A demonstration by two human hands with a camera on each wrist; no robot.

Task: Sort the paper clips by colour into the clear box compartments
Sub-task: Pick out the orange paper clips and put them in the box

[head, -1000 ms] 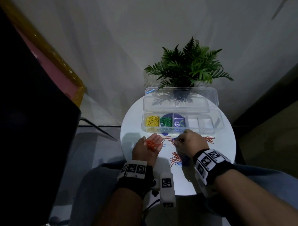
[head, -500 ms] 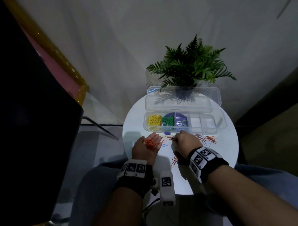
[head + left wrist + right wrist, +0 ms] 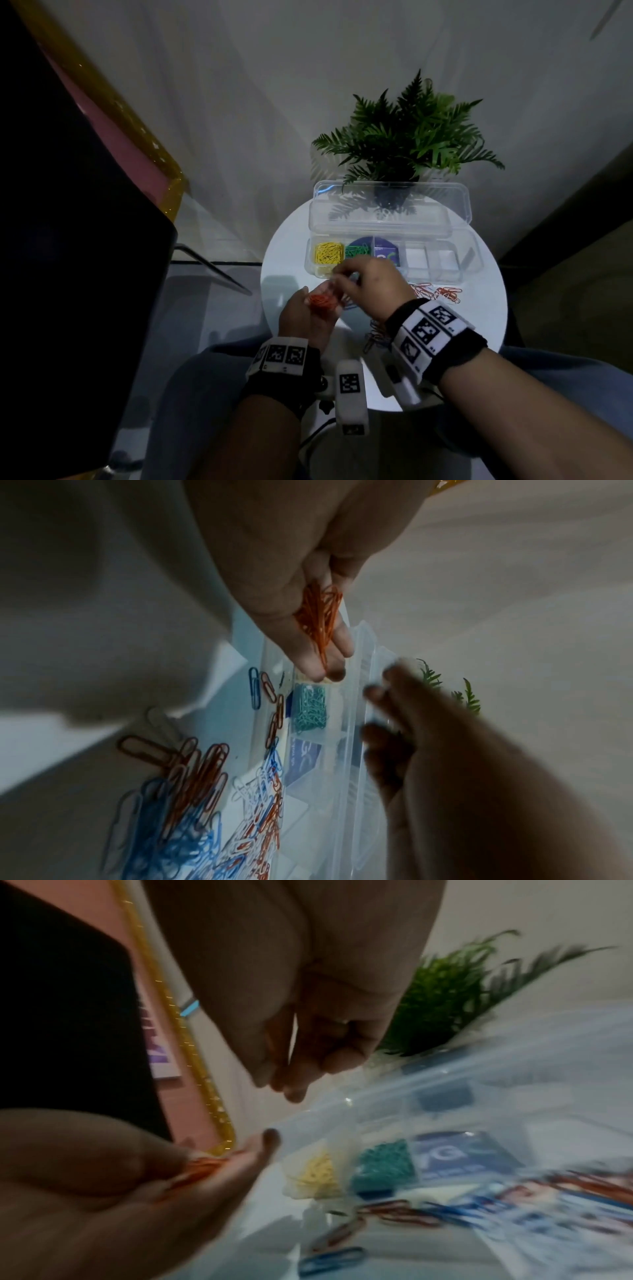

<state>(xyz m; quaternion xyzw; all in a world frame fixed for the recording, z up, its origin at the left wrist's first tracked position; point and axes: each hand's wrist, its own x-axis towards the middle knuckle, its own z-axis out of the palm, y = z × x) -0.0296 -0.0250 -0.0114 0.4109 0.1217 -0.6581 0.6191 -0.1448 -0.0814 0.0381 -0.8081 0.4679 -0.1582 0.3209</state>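
Half a second ago the right hand (image 3: 370, 284) was down on the white table (image 3: 284, 246), working at the loose clips (image 3: 442, 293) near the box. Now it has lifted and swung left, and its fingertips hang just over the left hand (image 3: 308, 315). That hand lies palm up and gently cupped, fingers nearly straight, in the same place as before, carrying a small heap of orange clips (image 3: 321, 301). In the right wrist view the right thumb and fingers (image 3: 291, 1085) are pressed together at the tips. Blur hides whether an orange clip is pinched between them or has already dropped onto the heap. The move reads as 1 more clip added to a handful, not a delivery. The clear box (image 3: 442, 270) stands open at the far side of the table, with yellow clips (image 3: 329, 253) in its leftmost compartment and green clips (image 3: 358, 250) in the next. No orange is visible in the box, so that colour is probably only being gathered. Orange, blue and white clips lie mixed on the near and right parts of the table, so plenty of sorting is left.
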